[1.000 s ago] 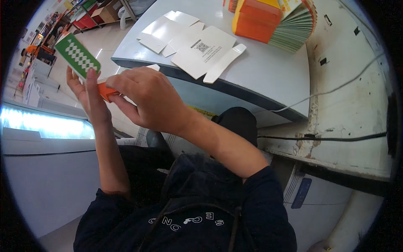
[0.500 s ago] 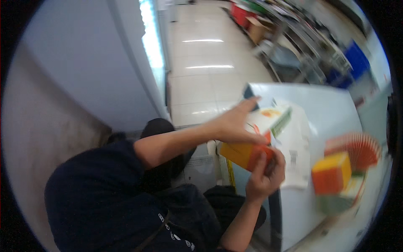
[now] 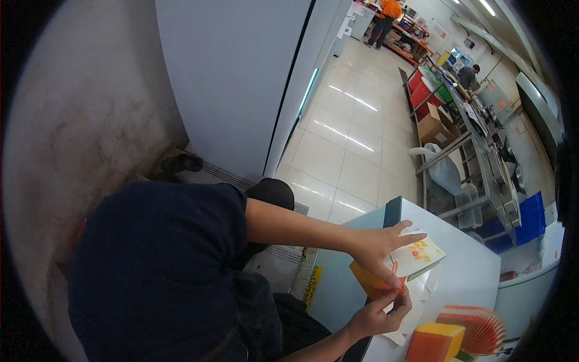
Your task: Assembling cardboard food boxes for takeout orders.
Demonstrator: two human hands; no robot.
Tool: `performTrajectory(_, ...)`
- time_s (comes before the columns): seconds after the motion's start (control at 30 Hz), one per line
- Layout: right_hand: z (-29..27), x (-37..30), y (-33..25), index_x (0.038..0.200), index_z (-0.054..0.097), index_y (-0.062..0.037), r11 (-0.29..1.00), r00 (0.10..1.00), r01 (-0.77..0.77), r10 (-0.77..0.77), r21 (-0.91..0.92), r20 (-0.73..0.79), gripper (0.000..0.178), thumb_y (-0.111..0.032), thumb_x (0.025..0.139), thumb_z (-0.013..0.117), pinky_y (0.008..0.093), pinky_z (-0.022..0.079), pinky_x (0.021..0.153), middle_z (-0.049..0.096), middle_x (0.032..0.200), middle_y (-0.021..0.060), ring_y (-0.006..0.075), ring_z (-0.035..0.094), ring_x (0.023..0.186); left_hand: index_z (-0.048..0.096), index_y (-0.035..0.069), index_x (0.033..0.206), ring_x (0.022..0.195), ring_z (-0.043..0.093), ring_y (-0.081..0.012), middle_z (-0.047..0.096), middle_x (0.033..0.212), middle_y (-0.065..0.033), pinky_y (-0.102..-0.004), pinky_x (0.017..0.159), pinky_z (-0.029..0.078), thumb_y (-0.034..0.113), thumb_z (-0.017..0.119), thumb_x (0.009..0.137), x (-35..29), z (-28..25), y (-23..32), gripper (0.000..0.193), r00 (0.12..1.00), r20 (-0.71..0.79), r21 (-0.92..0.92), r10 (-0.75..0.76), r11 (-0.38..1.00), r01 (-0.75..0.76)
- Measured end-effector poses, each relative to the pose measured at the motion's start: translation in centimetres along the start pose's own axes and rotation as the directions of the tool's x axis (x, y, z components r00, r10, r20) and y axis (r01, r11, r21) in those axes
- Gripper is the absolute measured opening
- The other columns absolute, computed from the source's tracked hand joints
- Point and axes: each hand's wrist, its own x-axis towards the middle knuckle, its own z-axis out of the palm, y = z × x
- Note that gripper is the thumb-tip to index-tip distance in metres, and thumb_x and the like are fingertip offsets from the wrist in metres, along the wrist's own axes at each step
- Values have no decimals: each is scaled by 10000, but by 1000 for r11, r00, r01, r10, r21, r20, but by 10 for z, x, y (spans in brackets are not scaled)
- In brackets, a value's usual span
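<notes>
Over the white counter (image 3: 467,259) I hold a partly folded paper carton, with a yellow and orange side (image 3: 365,279) and a white printed panel (image 3: 422,256). My left hand (image 3: 377,248) grips it from above, fingers spread across the white panel and thumb down at the orange-red fold. At that same fold, the fingertips of my right hand (image 3: 386,312) pinch the carton's edge. White flat paper pieces (image 3: 399,329) lie beneath. To the right stands a formed yellow and orange carton (image 3: 433,342), beside a fanned stack of red-edged flat cartons (image 3: 479,329).
A tall pale cabinet (image 3: 232,78) rises on the left. Beyond the counter runs a tiled floor (image 3: 356,130), with a metal rack (image 3: 482,163), a cardboard box (image 3: 437,125) and blue crates (image 3: 531,217) at right. Two people (image 3: 386,21) are far off at the back.
The view has swung, so the counter and both hands appear lower and further right. Both hands remain on the carton, the right fingertips now pinching closer to the left thumb.
</notes>
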Motion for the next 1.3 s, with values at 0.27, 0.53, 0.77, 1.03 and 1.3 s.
performTrajectory(0.27,0,-6,21,945,586,33,938,978,-189,155,290,136,98,-38,887,551,306,526,745,643,920,141,213,633,847,173,20,1446,1283,300,-498,111,1435,-352,-435,1079,268,495,716,710,0,10,-7,1031,959,-263,36,107,994,-101)
performTrajectory(0.53,12,-13,9,976,557,20,994,995,-90,93,67,-42,102,-35,893,536,289,494,813,604,953,113,198,600,881,195,7,1427,1283,303,-490,92,1446,-325,-424,1079,272,483,721,700,-4,22,-9,1015,956,-289,-33,51,997,-64)
performTrajectory(0.77,0,-2,-18,1169,519,48,706,898,-430,399,563,185,271,-77,928,517,302,468,913,582,1088,140,216,574,1031,106,74,1445,1316,223,-509,36,1467,-315,-493,1084,265,486,750,671,2,30,-11,1088,756,-590,180,284,959,-220)
performTrajectory(1.03,1,0,5,1107,547,23,647,852,-515,460,562,251,218,-123,949,510,302,478,894,578,1087,131,201,586,1016,131,105,1452,1326,219,-508,59,1468,-310,-533,1065,266,512,743,684,2,47,-15,1063,626,-638,308,448,894,-326)
performTrajectory(1.3,-4,-3,14,1156,519,1,315,754,-646,406,695,517,258,-158,953,501,303,473,887,573,1094,137,203,564,1042,157,102,1443,1336,197,-501,88,1450,-322,-540,1057,270,525,777,625,0,32,-14,1110,654,-453,312,606,795,-520)
